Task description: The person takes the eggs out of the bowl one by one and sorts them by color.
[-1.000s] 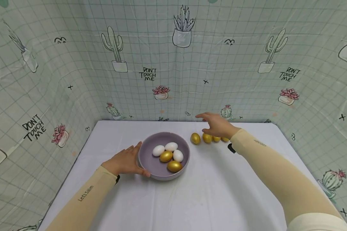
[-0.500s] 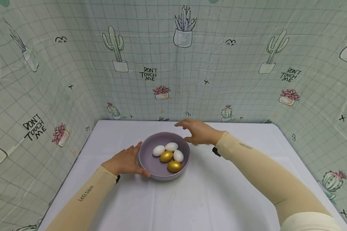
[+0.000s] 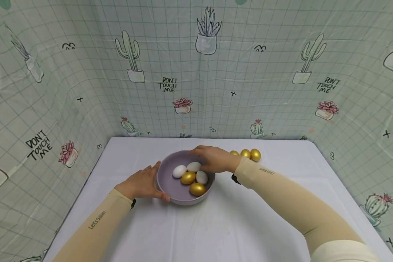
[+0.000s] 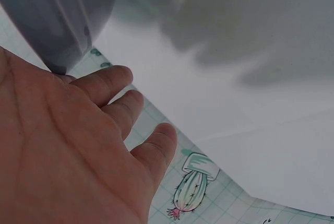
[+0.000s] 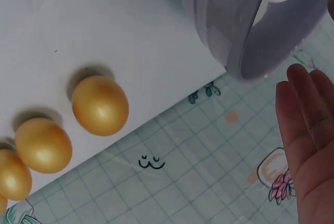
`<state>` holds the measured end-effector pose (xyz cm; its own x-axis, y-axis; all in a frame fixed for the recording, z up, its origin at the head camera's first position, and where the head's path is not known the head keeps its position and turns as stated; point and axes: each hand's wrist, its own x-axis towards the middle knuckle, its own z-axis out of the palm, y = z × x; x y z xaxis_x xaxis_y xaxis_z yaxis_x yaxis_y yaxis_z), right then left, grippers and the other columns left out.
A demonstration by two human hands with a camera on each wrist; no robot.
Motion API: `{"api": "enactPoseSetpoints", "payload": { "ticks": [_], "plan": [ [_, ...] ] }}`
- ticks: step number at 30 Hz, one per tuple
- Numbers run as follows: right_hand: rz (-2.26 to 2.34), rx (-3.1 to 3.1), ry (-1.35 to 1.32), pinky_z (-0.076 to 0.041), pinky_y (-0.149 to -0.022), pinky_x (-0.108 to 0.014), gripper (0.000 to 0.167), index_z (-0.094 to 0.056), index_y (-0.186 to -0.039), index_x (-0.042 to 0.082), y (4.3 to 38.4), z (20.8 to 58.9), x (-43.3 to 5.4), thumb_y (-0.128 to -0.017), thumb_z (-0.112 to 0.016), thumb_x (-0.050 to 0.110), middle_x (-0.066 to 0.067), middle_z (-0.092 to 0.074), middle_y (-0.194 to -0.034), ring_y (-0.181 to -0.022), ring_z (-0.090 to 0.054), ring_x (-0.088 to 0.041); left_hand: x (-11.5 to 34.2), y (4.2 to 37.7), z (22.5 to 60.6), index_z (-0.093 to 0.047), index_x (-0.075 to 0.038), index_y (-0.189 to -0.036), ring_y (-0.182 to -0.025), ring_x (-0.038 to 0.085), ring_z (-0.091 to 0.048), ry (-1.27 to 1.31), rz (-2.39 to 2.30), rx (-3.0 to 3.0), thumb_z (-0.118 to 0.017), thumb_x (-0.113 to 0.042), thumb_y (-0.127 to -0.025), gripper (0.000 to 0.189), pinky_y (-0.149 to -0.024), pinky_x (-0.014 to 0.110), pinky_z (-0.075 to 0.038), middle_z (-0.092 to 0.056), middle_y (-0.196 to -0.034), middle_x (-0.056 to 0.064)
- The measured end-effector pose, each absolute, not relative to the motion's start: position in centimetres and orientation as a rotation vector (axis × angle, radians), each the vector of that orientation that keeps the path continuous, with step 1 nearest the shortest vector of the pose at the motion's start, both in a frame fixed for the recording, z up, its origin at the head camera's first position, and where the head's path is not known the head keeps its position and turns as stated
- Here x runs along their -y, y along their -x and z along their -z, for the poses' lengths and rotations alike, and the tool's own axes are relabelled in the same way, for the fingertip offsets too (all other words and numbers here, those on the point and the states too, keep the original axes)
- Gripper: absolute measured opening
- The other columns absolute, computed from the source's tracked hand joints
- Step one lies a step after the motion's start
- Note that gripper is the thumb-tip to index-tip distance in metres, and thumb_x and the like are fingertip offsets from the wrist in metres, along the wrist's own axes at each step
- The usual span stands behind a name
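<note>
A purple bowl [image 3: 167, 187] stands on the table with three white eggs [image 3: 179, 171] and two golden eggs [image 3: 197, 189] inside. Against its left side rests my left hand [image 3: 141, 185], thumb along the near rim and index finger at the far left; in the left wrist view the other fingers [image 4: 156, 145] stick out loosely past the bowl. My right hand [image 3: 218, 159] reaches over the bowl's far right rim, palm down, nothing in its grasp. Its fingers [image 5: 297, 114] look straight in the right wrist view.
Several more golden eggs [image 5: 100, 105] lie in a row on the white table [image 3: 213, 229], right of the bowl near the back edge; my right hand partly hides them in the head view. Behind the table hangs a cactus-print cloth [image 3: 216, 80].
My right hand has moved left from above the row of golden eggs to over the bowl, and the right end of that row shows again. My left hand has stayed at the bowl.
</note>
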<state>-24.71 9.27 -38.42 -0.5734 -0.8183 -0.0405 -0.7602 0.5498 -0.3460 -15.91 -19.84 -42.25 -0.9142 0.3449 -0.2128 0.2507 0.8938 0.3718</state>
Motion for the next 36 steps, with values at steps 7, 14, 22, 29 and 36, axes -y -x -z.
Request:
{"api": "enactPoseSetpoints", "payload": {
  "ticks": [7, 14, 22, 29, 36],
  "plan": [
    [0.404, -2.537, 1.346, -0.050, -0.095, -0.036, 0.059, -0.050, -0.145, 0.014, 23.9, 39.2, -8.2, -0.090, -0.072, 0.012, -0.007, -0.051, -0.144, -0.121, -0.057, -0.023, 19.8, 15.9, 42.2, -0.016, 0.006, -0.156, -0.140, 0.049, -0.030, -0.438, -0.489, -2.784, -0.078, -0.078, -0.059, 0.143, -0.112, 0.061, -0.025, -0.034, -0.153, 0.028],
    [0.384, -2.529, 1.362, -0.048, -0.097, -0.032, 0.058, -0.052, -0.144, 0.015, 23.5, 40.1, -7.4, -0.090, -0.073, 0.012, -0.003, -0.052, -0.141, -0.119, -0.056, -0.017, 19.7, 15.7, 41.8, -0.015, 0.007, -0.156, -0.140, 0.050, -0.030, -0.440, -0.490, -2.776, -0.079, -0.077, -0.060, 0.143, -0.112, 0.062, -0.025, -0.033, -0.154, 0.029],
    [0.389, -2.484, 1.394, -0.048, -0.098, -0.033, 0.051, -0.056, -0.141, 0.011, 23.3, 40.8, -6.7, -0.092, -0.071, 0.012, -0.007, -0.058, -0.135, -0.115, -0.059, -0.021, 19.8, 15.8, 42.0, -0.013, 0.006, -0.157, -0.142, 0.049, -0.027, -0.448, -0.477, -2.769, -0.078, -0.078, -0.059, 0.144, -0.112, 0.062, -0.024, -0.028, -0.157, 0.026],
    [0.357, -2.495, 1.451, -0.048, -0.094, -0.032, 0.044, -0.060, -0.134, 0.010, 23.1, 41.4, -6.5, -0.092, -0.071, 0.014, -0.006, -0.061, -0.126, -0.103, -0.060, -0.017, 19.8, 15.8, 42.0, -0.014, 0.006, -0.156, -0.141, 0.049, -0.028, -0.433, -0.512, -2.772, -0.080, -0.075, -0.060, 0.142, -0.113, 0.061, -0.024, -0.032, -0.155, 0.027],
    [0.278, -2.524, 1.483, -0.044, -0.103, -0.031, 0.041, -0.062, -0.133, 0.014, 23.2, 42.2, -6.4, -0.093, -0.071, 0.016, -0.002, -0.061, -0.126, -0.114, -0.058, -0.014, 19.8, 15.8, 42.0, -0.015, 0.006, -0.156, -0.140, 0.049, -0.030, -0.445, -0.517, -2.786, -0.080, -0.077, -0.059, 0.143, -0.112, 0.061, -0.026, -0.033, -0.154, 0.027]
  ]
}}
